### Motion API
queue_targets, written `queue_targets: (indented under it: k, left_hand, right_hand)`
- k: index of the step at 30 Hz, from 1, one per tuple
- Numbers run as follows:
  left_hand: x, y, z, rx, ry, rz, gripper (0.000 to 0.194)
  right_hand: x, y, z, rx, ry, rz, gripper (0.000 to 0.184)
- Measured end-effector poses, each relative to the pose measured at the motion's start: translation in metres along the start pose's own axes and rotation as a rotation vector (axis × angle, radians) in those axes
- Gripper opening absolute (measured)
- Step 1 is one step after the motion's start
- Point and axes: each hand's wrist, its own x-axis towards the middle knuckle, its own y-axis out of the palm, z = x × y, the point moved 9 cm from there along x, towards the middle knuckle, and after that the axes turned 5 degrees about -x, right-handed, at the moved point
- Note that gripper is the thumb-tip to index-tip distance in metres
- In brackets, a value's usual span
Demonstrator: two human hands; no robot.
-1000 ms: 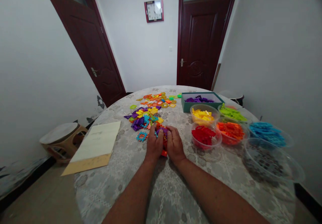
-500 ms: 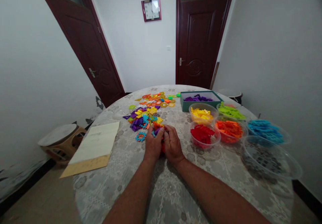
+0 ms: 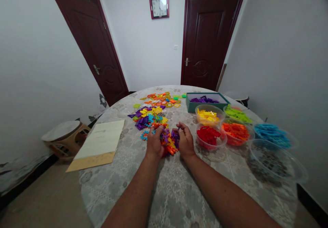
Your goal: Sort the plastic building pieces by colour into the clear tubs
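A mixed heap of small plastic building pieces (image 3: 169, 142) in purple, yellow, orange and red lies between my hands. At its left edge is my left hand (image 3: 154, 143), thumb and fingers curled. Orange shows by its fingertips, but what it grips is hidden. On the other side, my right hand (image 3: 186, 142) has its fingers bent around purple plastic pieces (image 3: 175, 136). Just beyond my left hand spreads a pile of purple, yellow and blue pieces (image 3: 143, 120).
Clear bowls at right hold red pieces (image 3: 208, 134), yellow pieces (image 3: 207, 116), orange pieces (image 3: 235, 132), green pieces (image 3: 237, 113), blue pieces (image 3: 272, 134) and grey pieces (image 3: 269, 161). Behind stands a green box (image 3: 191, 108) with purple pieces. Paper (image 3: 101, 136) lies left; flat orange pieces (image 3: 159, 100) lie far back.
My hands were close together over the pieces and have now moved apart, the right one rightward. The multicoloured heap between them has come into sight. The view has shifted slightly.
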Motion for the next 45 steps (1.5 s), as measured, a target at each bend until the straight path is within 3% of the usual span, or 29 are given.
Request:
queue_targets:
  k: [5, 9, 12, 16, 20, 25, 28, 31, 35, 38, 41, 45]
  left_hand:
    - [-0.001, -0.004, -0.003, -0.078, -0.043, -0.023, 0.039]
    - [-0.003, -0.011, 0.009, -0.154, -0.185, -0.113, 0.030]
    - [-0.009, -0.005, 0.017, -0.263, -0.253, -0.086, 0.023]
    - [-0.017, 0.001, 0.025, -0.283, -0.314, -0.004, 0.019]
    - [-0.015, -0.010, 0.025, -0.271, -0.361, -0.005, 0.014]
    - [-0.008, -0.009, 0.020, -0.286, -0.377, 0.097, 0.010]
    - [-0.011, -0.004, 0.022, -0.278, -0.392, 0.134, 0.012]
    - [-0.015, -0.001, 0.025, -0.272, -0.396, 0.143, 0.012]
    - [-0.016, -0.005, 0.022, -0.266, -0.390, 0.076, 0.011]
    - [-0.019, -0.006, 0.019, -0.258, -0.385, 0.028, 0.014]
    - [-0.023, -0.003, 0.017, -0.253, -0.370, 0.000, 0.013]
    - [-0.025, 0.005, 0.014, -0.257, -0.304, 0.015, 0.012]
  right_hand:
    - [0.011, -0.013, -0.023, 0.260, 0.190, -0.115, 0.032]
    - [0.016, -0.012, -0.027, 0.375, 0.234, -0.131, 0.026]
    - [0.017, -0.013, -0.023, 0.354, 0.206, -0.123, 0.022]
    - [0.011, -0.006, 0.006, 0.026, 0.003, -0.004, 0.031]
    - [-0.006, 0.009, 0.042, -0.328, -0.289, 0.105, 0.035]
    - [-0.024, 0.017, 0.078, -0.529, -0.624, 0.072, 0.035]
    - [-0.031, 0.022, 0.086, -0.532, -0.704, 0.100, 0.041]
    - [-0.031, 0.022, 0.084, -0.469, -0.609, 0.119, 0.043]
    - [-0.023, 0.014, 0.077, -0.384, -0.325, 0.141, 0.042]
    - [-0.016, 0.006, 0.086, -0.366, -0.178, 0.183, 0.036]
    - [-0.009, -0.003, 0.106, -0.379, -0.104, 0.272, 0.028]
    - [-0.002, -0.021, 0.137, -0.530, -0.120, 0.348, 0.026]
